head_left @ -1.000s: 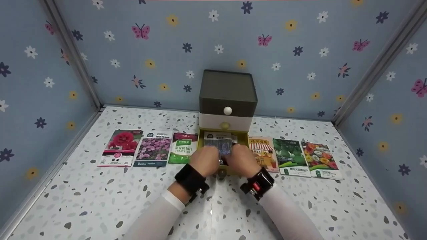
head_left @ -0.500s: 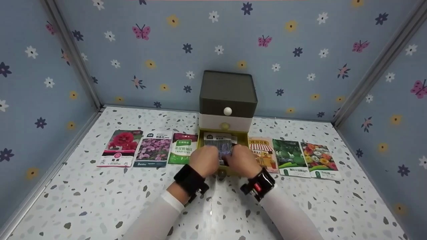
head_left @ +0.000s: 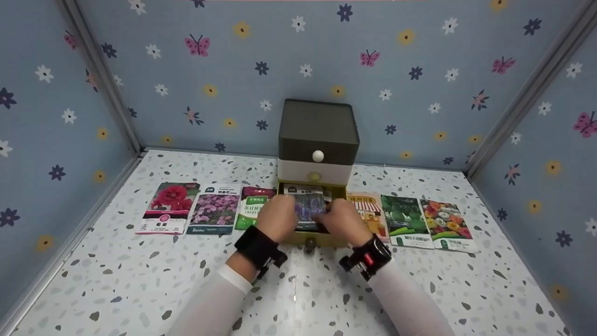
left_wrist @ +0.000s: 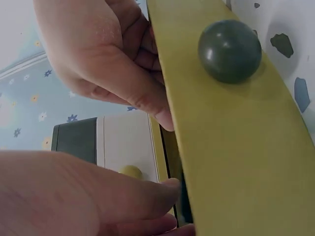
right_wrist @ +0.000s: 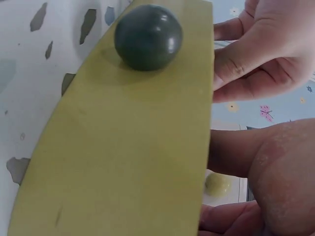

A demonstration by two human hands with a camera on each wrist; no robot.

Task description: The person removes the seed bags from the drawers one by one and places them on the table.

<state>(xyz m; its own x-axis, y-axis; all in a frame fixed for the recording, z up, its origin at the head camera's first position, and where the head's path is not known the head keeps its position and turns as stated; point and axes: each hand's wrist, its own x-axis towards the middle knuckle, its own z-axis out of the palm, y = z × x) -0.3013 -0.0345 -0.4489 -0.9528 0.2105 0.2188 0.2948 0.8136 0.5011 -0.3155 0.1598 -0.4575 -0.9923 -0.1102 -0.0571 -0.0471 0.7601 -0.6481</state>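
Observation:
A purple-flower seed packet (head_left: 309,205) lies in the pulled-out olive drawer (head_left: 298,239), over at least one other packet. My left hand (head_left: 277,217), fingers curled, holds the packet's left edge. At its right edge, my right hand (head_left: 345,221) pinches with thumb and fingers. In the left wrist view, my left hand (left_wrist: 93,196) is low in the frame, a dark strip near its fingertips; my right hand (left_wrist: 108,54) is above. The right wrist view shows my right hand (right_wrist: 280,172) below my left hand (right_wrist: 266,54). The drawer front hides several fingertips.
The small chest (head_left: 319,121) stands against the back wall, its upper drawers shut. Left of it lie red (head_left: 170,207), pink (head_left: 214,210) and green (head_left: 254,207) seed packets; on the right, orange (head_left: 368,214), dark green (head_left: 406,219) and multicoloured (head_left: 449,224) ones. A dark knob (head_left: 310,245) juts forward.
My hands have spread apart, the left one going left and the right one slightly right. More of the purple-flower packet and the drawer front now shows between them.

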